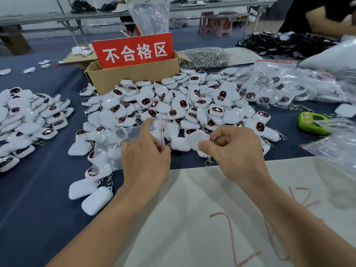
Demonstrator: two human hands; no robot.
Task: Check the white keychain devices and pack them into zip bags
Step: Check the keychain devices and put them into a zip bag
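Two grips: left hand (pixel 144 160) pinches clear zip bag (pixel 133 132); right hand (pixel 237 151) pinches smooth rounded white device (pixel 196 140).

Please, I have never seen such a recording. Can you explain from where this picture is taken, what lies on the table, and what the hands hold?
No machine: a person works with bare hands, and one camera on the head looks down at them. The left hand pinches a clear zip bag; the right hand holds one white keychain device. On the blue table lie a pile of such devices, a cardboard box with a red sign, filled bags at the right, and a green device.
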